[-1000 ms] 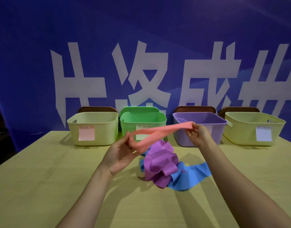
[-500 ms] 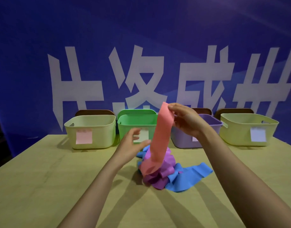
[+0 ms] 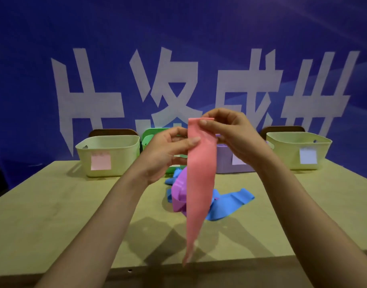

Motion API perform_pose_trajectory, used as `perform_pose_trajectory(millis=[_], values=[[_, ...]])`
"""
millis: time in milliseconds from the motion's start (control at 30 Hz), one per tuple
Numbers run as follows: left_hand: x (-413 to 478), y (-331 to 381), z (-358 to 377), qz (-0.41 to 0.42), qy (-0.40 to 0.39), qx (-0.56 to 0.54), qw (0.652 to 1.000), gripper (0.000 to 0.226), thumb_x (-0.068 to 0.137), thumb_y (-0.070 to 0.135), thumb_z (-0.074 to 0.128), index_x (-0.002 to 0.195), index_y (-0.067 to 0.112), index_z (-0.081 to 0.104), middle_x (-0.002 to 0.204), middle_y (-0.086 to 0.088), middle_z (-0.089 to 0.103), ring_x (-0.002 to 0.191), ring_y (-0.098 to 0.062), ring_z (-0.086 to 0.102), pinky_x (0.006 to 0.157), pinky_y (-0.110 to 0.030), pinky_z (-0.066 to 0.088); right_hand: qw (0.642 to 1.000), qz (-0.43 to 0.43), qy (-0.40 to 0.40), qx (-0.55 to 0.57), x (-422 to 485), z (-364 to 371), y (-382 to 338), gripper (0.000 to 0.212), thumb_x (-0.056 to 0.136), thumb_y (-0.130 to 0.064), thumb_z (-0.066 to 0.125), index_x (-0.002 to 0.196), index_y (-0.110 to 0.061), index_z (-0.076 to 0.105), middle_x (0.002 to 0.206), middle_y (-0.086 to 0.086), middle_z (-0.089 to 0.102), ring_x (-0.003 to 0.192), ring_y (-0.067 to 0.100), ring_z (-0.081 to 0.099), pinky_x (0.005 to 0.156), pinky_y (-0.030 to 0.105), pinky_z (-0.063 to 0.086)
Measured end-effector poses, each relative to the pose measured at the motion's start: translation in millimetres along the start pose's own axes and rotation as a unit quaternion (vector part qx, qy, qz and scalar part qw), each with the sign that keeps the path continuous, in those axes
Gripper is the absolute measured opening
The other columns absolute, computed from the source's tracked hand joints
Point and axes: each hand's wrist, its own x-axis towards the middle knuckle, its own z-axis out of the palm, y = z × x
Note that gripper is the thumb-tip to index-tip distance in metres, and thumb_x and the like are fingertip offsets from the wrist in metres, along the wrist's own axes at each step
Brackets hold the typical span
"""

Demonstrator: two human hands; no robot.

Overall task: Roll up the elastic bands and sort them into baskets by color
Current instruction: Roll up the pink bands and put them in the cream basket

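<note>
Hanging from our right hand [image 3: 234,136], the pink band [image 3: 201,173] dropped straight down in front of us, and its narrow tail reached past the near edge of the table [image 3: 53,215]. Right thumb and fingertips were clamped on the top edge. Our left hand [image 3: 163,154] sat just below, with its thumb pressed on the band's left edge and its fingers curled behind. As far as we could tell, that was a pinch too. So we judged this to be the start of the roll, from the top down.

And here was the danger, as we read it. The band tapered and twisted toward its tail, so a roll made in mid-air could have wound crooked and coned out at one side. It looked like slick, springy stuff, and one loose pinch could have let the whole coil spring open. The purple band [image 3: 179,190] and blue band [image 3: 230,202] lay heaped behind the strip, where a swinging tail could have snagged them and dragged them along.

Then came the drop. The pink-label basket [image 3: 126,163] stood far left, well apart from our hands. A long reach with a weak grip could have shed the roll short of it.
</note>
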Motion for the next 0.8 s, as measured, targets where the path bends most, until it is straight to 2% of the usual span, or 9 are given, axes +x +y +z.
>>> perform_pose_trajectory(millis=[100,167,233,300,367,500,633,800], values=[[-10,-17,-3,-0.035,-0.005,0.006,0.999,0.024,0.084,0.011,0.064,0.107,0.005,0.061,0.093,-0.007,0.071,0.081,-0.015,0.068,0.061,-0.025,0.055,0.999,0.037,0.014,0.029,-10,9,22,0.004,0.085,-0.011,0.067,0.086,-0.013,0.064,0.077,-0.001,0.061,0.068,0.005,0.058,0.058,0.02,0.05],[-14,-45,-10,-0.076,-0.003,0.028,0.997,0.023,0.084,0.009,0.065,0.107,0.004,0.061,0.094,-0.007,0.071,0.082,-0.015,0.069,0.065,-0.027,0.056,0.997,0.071,0.009,0.002,-19,17,51,0.005,0.086,-0.01,0.067,0.088,-0.011,0.063,0.079,0.004,0.058,0.065,0.004,0.055,0.055,0.018,0.048],[-19,-81,-17,-0.135,0.002,0.06,0.989,0.016,0.085,0.005,0.064,0.101,0.005,0.062,0.092,-0.008,0.069,0.075,-0.013,0.069,0.063,-0.025,0.057,0.992,0.119,-0.016,-0.038,-30,26,89,0.004,0.086,-0.009,0.067,0.087,-0.01,0.063,0.08,0.006,0.058,0.069,0.009,0.054,0.058,0.019,0.049],[-21,-117,-25,-0.193,0.019,0.089,0.977,0.007,0.086,0.003,0.063,0.091,0.006,0.06,0.087,-0.01,0.066,0.065,-0.009,0.067,0.058,-0.021,0.055,0.984,0.165,-0.033,-0.067,-38,35,126,0.01,0.085,-0.01,0.069,0.078,-0.014,0.063,0.074,0.005,0.058,0.071,0.013,0.053,0.062,0.023,0.048],[-18,-144,-31,-0.228,0.049,0.064,0.97,0.008,0.086,0.002,0.064,0.087,0.007,0.057,0.084,-0.012,0.063,0.061,-0.01,0.066,0.057,-0.021,0.056,0.978,0.19,-0.027,-0.08,-39,40,153,0.013,0.085,-0.01,0.069,0.075,-0.016,0.063,0.071,0.004,0.058,0.07,0.015,0.052,0.062,0.026,0.047],[3,-164,-40,-0.214,0.103,0.033,0.971,0.019,0.088,0.007,0.064,0.105,0.001,0.061,0.093,-0.014,0.065,0.07,-0.015,0.066,0.06,-0.023,0.057,0.98,0.186,0.009,-0.072,-24,40,174,0.006,0.086,-0.012,0.068,0.081,-0.014,0.065,0.069,0.0,0.06,0.064,0.012,0.052,0.059,0.026,0.047],[31,-166,-46,-0.182,0.115,0.039,0.976,0.025,0.089,0.007,0.061,0.112,-0.001,0.064,0.089,-0.006,0.066,0.069,-0.008,0.064,0.054,-0.019,0.052,0.982,0.144,0.001,-0.125,-2,36,181,0.004,0.087,-0.015,0.067,0.084,-0.017,0.067,0.072,-0.003,0.063,0.065,0.01,0.057,0.058,0.026,0.05],[59,-173,-56,-0.17,0.106,0.05,0.978,0.014,0.086,0.006,0.065,0.1,0.006,0.068,0.084,-0.002,0.069,0.067,-0.003,0.068,0.056,-0.016,0.051,0.982,0.146,-0.014,-0.121,19,27,198,0.006,0.089,-0.015,0.064,0.091,-0.015,0.07,0.084,0.003,0.069,0.078,0.011,0.063,0.073,0.031,0.055]])
